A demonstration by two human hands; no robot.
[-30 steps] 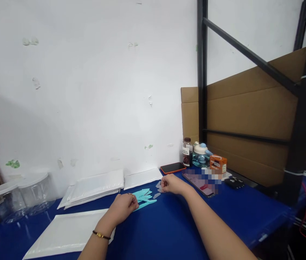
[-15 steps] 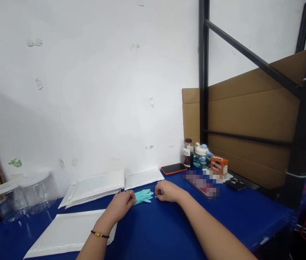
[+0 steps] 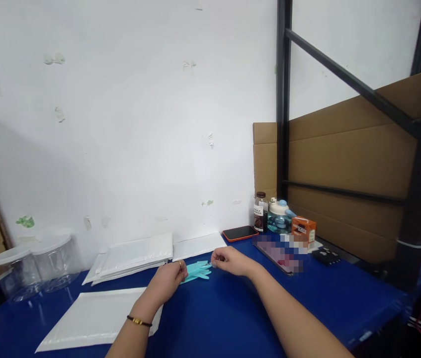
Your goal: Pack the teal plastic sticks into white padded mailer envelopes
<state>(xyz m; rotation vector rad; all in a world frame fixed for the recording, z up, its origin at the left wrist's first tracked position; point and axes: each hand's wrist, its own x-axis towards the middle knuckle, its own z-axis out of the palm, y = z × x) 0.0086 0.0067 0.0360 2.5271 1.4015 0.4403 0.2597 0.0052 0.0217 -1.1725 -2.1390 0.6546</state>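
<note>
A pair of thin turquoise gloves, or one glove with its fingers spread (image 3: 197,271), lies low over the blue table. My left hand (image 3: 169,278) is closed on its near-left end, which the fingers hide. Just beyond the glove's fingertips, my right hand (image 3: 229,260) is held in a pinch, thumb against forefinger. Whether it grips a glove tip or some small thing is too small to make out. Left of my left forearm lies a white padded envelope (image 3: 94,318), flat on the table.
Behind are a stack of white envelopes (image 3: 131,256) and another envelope (image 3: 197,246) by the wall. Clear lidded jars (image 3: 55,263) stand left. To the right are a phone (image 3: 240,233), a brown-capped bottle (image 3: 260,214), a water jug (image 3: 279,219), an orange box (image 3: 304,232) and a black rack post (image 3: 284,99).
My right hand has moved slightly left and up, its pinched fingertips now at the glove's fingertips. My left hand keeps its hold on the glove. The view has shifted a little.
</note>
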